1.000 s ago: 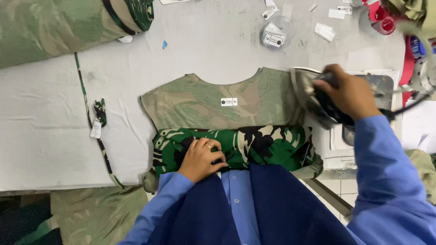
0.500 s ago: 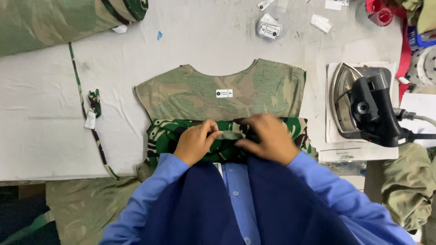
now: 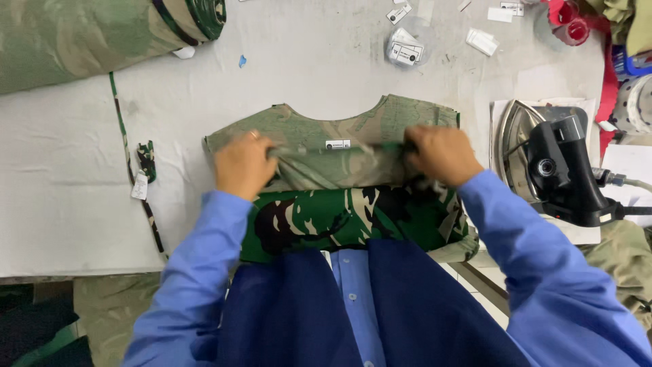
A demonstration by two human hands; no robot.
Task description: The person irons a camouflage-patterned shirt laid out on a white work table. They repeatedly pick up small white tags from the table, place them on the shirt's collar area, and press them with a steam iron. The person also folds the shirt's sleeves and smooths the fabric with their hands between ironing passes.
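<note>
A camouflage shirt (image 3: 339, 129) lies inside out on the white padded table (image 3: 61, 177), neckline away from me. Its lower part is folded up, showing the bright green camouflage side (image 3: 353, 214) near the table's front edge. My left hand (image 3: 243, 165) pinches the folded fabric edge at the left. My right hand (image 3: 441, 154) grips the same edge at the right, and the fabric is pulled taut between them. A small white label (image 3: 337, 144) sits on the shirt between my hands.
A steam iron (image 3: 557, 166) rests on its pad at the right, with a hose leading off right. A roll of camouflage cloth (image 3: 88, 34) lies at the top left. Paper tags (image 3: 406, 49) and a narrow fabric strip (image 3: 139, 177) lie on the table.
The iron was set down on its pad a second ago. Both hands have moved from the lower fold up and apart, carrying the fabric edge further up the shirt.
</note>
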